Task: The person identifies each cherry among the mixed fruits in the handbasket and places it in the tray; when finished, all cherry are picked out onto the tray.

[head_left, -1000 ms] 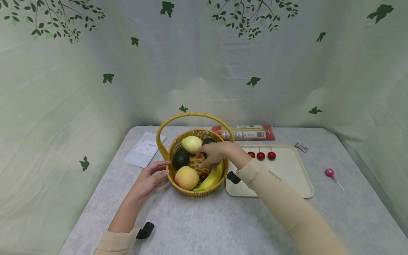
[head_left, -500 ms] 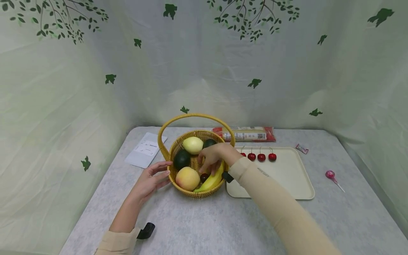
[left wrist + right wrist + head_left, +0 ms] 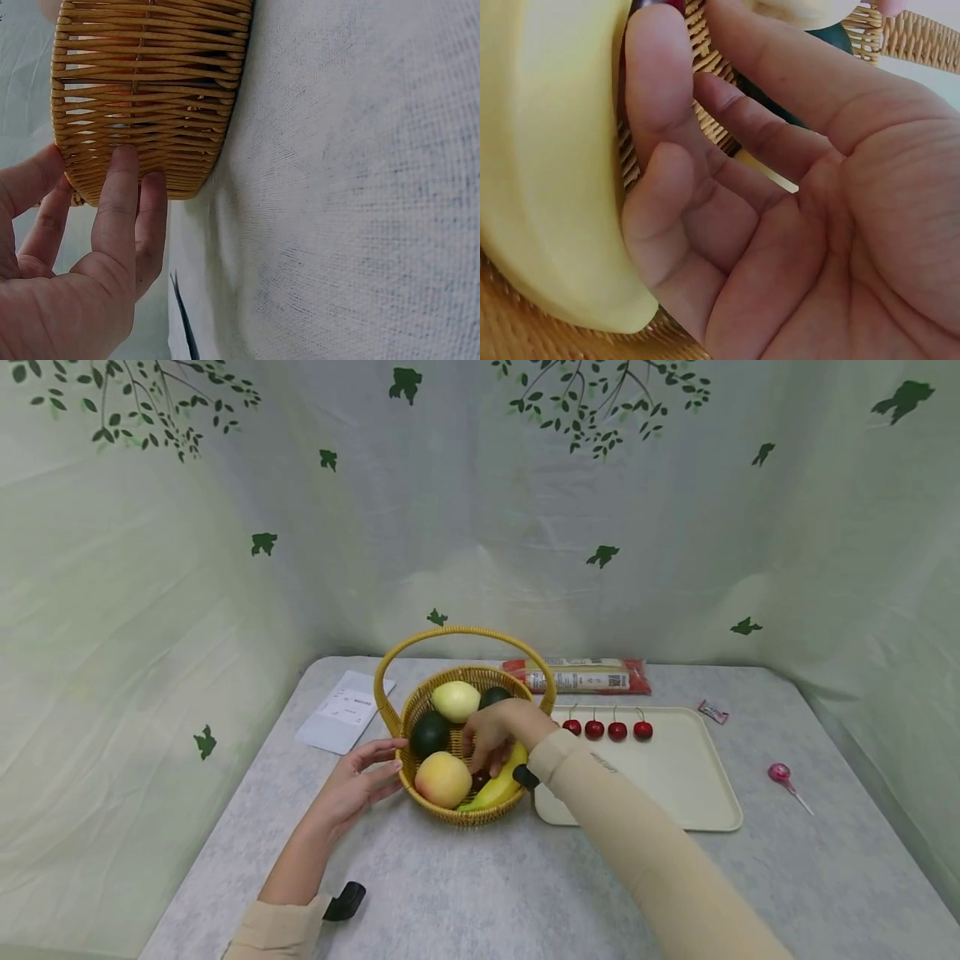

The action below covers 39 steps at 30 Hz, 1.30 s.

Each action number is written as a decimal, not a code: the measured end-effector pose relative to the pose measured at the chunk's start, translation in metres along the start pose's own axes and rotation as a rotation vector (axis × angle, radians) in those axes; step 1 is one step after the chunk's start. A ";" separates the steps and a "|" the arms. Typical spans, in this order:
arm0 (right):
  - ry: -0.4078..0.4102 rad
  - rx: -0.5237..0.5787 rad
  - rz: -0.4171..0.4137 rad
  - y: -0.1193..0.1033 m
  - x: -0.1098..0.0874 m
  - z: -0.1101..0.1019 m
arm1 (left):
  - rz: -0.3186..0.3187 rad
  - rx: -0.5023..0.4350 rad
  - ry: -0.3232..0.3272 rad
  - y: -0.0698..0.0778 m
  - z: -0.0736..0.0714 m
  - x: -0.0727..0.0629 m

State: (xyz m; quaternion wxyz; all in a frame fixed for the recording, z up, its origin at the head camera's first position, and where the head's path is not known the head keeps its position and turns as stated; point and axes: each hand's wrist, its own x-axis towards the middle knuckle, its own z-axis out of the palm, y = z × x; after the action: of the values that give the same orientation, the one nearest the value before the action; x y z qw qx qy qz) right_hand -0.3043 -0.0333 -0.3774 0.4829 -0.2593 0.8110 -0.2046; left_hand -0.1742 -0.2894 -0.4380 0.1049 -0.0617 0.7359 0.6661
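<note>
My left hand [image 3: 367, 785] rests its outstretched fingertips on the left side of the yellow woven basket [image 3: 468, 817]; in the left wrist view the fingers [image 3: 118, 199] lie against the weave. My right hand [image 3: 501, 732] reaches down into the basket, fingertips right at a dark red cherry [image 3: 480, 777] beside a banana [image 3: 498, 792]. In the right wrist view the fingers run along the banana [image 3: 555, 165], with basket weave showing between thumb and finger; the cherry [image 3: 660, 4] is mostly hidden. Around them lie a peach [image 3: 443, 779], two dark green fruits [image 3: 430, 734] and a pale yellow-green fruit [image 3: 455, 702].
Right of the basket, a cream tray [image 3: 675, 777] holds several cherries [image 3: 617, 731] in a row. Behind it lies a red-ended plastic package [image 3: 585, 681]. A small wrapped candy [image 3: 713, 712] and a lollipop [image 3: 781, 773] lie farther right, a white envelope [image 3: 347, 710] at left.
My right hand has moved lower and toward me inside the basket, its fingertips coming down to the cherry. The left hand stays at the basket's side.
</note>
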 end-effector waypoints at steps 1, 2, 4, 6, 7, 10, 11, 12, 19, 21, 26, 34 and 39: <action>-0.002 0.001 0.000 -0.001 0.001 0.000 | 0.000 0.000 -0.001 0.000 0.000 0.000; -0.004 -0.006 -0.003 -0.002 0.001 0.000 | 0.001 -0.001 -0.002 0.000 0.000 0.000; -0.006 -0.021 -0.006 -0.004 0.003 0.000 | 0.001 -0.001 -0.002 0.000 0.000 0.000; -0.006 -0.056 -0.014 -0.005 0.004 -0.001 | 0.002 -0.001 -0.001 0.000 0.000 0.000; -0.012 -0.080 -0.019 -0.007 0.005 -0.001 | 0.002 0.000 -0.002 0.000 0.000 0.000; -0.012 -0.169 -0.020 -0.010 0.007 -0.002 | 0.004 0.001 -0.006 0.000 -0.001 0.001; -0.011 -0.192 -0.016 -0.010 0.008 -0.002 | 0.006 0.002 -0.007 0.000 -0.001 0.001; -0.011 -0.216 -0.011 -0.011 0.009 -0.002 | 0.008 0.003 -0.009 0.000 -0.001 0.002; 0.010 -0.283 0.022 -0.012 0.015 -0.004 | 0.011 0.008 -0.012 0.000 -0.002 0.003; 0.036 -0.272 0.018 -0.011 0.015 -0.005 | 0.009 0.007 -0.012 -0.001 -0.002 0.002; 0.093 -0.184 0.001 -0.009 0.014 -0.004 | 0.010 0.000 -0.016 -0.001 -0.003 0.002; 0.115 -0.256 0.034 -0.011 0.008 -0.002 | 0.014 0.006 -0.017 -0.001 -0.003 0.001; 0.122 -0.288 0.040 -0.014 0.006 0.000 | 0.013 0.012 -0.015 0.000 -0.003 0.000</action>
State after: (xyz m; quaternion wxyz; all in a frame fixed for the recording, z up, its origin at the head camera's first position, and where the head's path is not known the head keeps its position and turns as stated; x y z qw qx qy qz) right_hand -0.3042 -0.0479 -0.3734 0.3948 -0.2967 0.8647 -0.0921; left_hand -0.1748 -0.2921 -0.4380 0.1066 -0.0515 0.7392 0.6629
